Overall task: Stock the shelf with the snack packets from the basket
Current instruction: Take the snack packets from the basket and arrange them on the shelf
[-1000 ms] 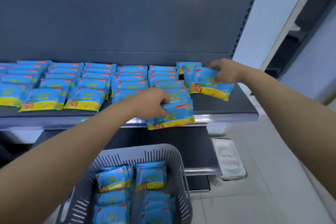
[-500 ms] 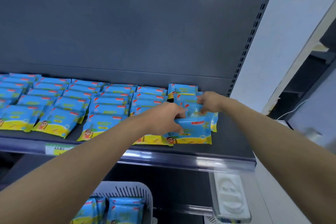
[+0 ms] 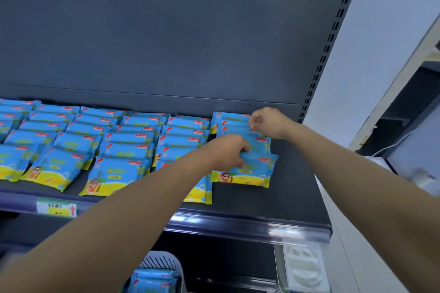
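Blue and yellow snack packets (image 3: 114, 173) lie in overlapping rows on the dark shelf (image 3: 292, 197). My left hand (image 3: 228, 152) grips one packet (image 3: 250, 173) by its upper left part and holds it at the front of the rightmost column. My right hand (image 3: 269, 121) is farther back over that column, fingers curled, pinching the far edge of a packet (image 3: 259, 144) lying there. The grey basket (image 3: 164, 259) shows at the bottom edge, with more packets (image 3: 152, 280) inside.
The shelf's grey back panel (image 3: 166, 43) rises behind the rows. A price label (image 3: 57, 207) sits on the front rail at left. Bare shelf lies right of the last column. A white moulded object (image 3: 302, 266) lies below right.
The view tilted up, so the basket is nearly out of sight. My left hand carried its packet right to the last column. My right hand moved back with its packet.
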### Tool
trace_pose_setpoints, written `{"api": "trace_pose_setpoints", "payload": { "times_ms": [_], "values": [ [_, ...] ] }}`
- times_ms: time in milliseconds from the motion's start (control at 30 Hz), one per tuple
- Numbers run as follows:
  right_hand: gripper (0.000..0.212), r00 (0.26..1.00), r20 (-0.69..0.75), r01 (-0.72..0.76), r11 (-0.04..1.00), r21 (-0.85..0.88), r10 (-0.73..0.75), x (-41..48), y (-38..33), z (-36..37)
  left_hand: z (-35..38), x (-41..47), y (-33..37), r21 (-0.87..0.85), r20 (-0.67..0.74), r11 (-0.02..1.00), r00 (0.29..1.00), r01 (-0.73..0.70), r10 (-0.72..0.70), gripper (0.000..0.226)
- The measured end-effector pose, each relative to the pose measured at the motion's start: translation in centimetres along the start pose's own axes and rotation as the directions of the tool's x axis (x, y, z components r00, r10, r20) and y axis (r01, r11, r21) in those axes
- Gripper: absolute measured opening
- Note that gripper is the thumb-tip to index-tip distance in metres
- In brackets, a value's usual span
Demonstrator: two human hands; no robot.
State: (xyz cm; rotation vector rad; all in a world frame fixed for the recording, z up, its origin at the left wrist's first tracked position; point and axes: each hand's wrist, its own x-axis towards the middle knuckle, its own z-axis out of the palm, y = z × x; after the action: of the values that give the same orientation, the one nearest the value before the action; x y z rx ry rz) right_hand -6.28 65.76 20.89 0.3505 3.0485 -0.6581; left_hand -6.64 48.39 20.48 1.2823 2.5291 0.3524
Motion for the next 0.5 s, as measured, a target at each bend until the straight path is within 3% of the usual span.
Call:
{"api": "trace_pose_setpoints", "payload": {
  "times_ms": [267,500],
  "values": [
    [0.02,0.979,-0.202,0.021,0.999,-0.041,-0.028,-3.2,-1.7,0.3,2.2,2.4,-2.2,0.249,-0.155,0.967,0.988,0.055,-0.016,0.044],
    [0.023,0.931,-0.347,0.092,0.992,-0.083,-0.115,-6.9,-7.3,2.6,0.8,-4.3,-6.0,0.057,-0.384,0.998,0.922,-0.03,0.05,0.04]
  ]
}}
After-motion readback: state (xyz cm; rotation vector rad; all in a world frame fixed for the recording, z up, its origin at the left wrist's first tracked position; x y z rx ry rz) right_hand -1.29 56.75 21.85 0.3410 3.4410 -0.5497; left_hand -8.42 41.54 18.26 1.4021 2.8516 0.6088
